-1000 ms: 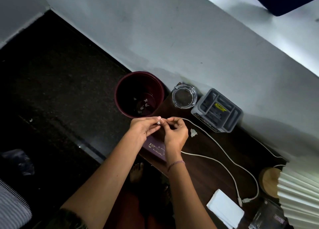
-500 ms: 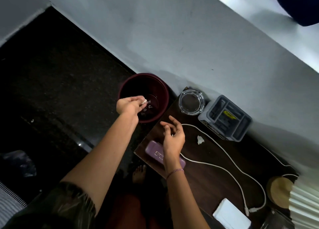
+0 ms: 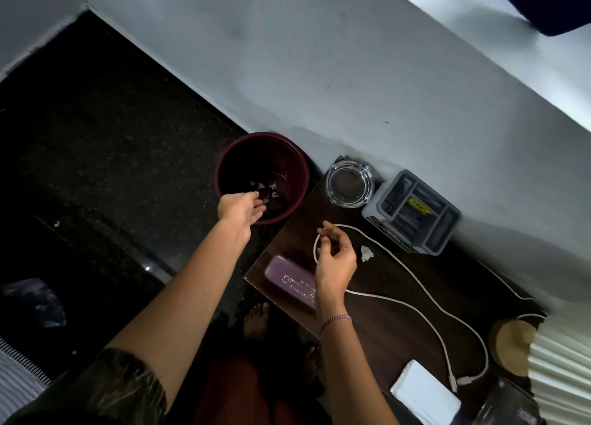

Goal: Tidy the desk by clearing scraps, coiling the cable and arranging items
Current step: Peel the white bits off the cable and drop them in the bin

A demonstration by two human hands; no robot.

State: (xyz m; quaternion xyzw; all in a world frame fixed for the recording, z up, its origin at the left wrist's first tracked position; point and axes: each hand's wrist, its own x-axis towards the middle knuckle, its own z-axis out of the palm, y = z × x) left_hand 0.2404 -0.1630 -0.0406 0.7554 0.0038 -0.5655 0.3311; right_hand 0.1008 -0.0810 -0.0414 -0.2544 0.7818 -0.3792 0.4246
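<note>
- At the near edge of the dark wooden desk [image 3: 377,325], toward five o'clock, a white flat box [image 3: 425,392] is seen, with the two plug ends of the white cable [image 3: 412,276] lying just beside it.
- A round wooden lamp base [image 3: 508,344] under a pleated shade [image 3: 566,364] is found at four o'clock.
- A purple case [image 3: 289,280] is laid at the desk's near left corner; pale lettering is printed on it, but it cannot be read.
- The right hand [image 3: 334,261] is held above the desk over the cable's loop, fingers loosely curled and parted, nothing pinched.
- A small white paper scrap [image 3: 365,253] is left on the desk at three o'clock of that hand, just beside the cable.
- The left hand [image 3: 241,208] is held over the near rim of the maroon bin [image 3: 297,181] on the floor, fingers spread and empty; white scraps are seen on the bin's bottom.
- Farthest, against the wall, a glass ashtray [image 3: 350,184] and a grey organiser tray [image 3: 415,211] with a yellow label, unreadable, are set side by side.
</note>
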